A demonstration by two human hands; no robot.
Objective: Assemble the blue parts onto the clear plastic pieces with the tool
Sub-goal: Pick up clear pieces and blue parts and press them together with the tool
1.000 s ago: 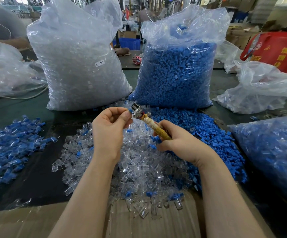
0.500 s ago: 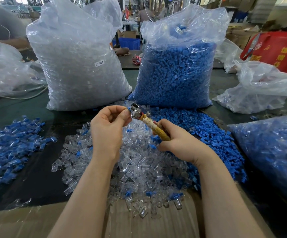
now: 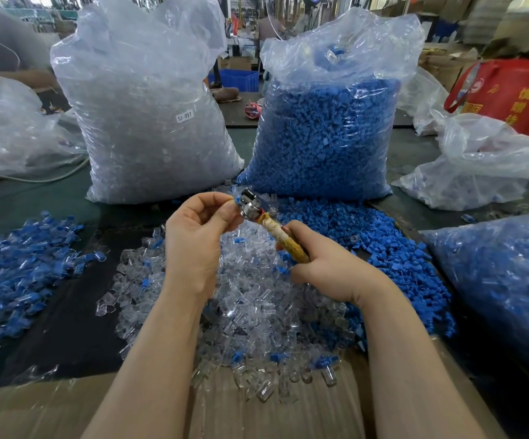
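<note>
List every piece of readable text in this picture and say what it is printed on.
"SJ-017": small white sticker on the big clear plastic bag of clear pieces.
Yellow Chinese characters and a round emblem on the red fabric bag: partly cut off and blurred, not readable.
No other text visible.

Tool (image 3: pixel 258 213) slightly higher (hands too)

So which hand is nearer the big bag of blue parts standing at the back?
Left. The left hand pinches a part at the tool's metal head, just below the bag of blue parts; the right hand grips the handle lower down, nearer the camera.
</note>
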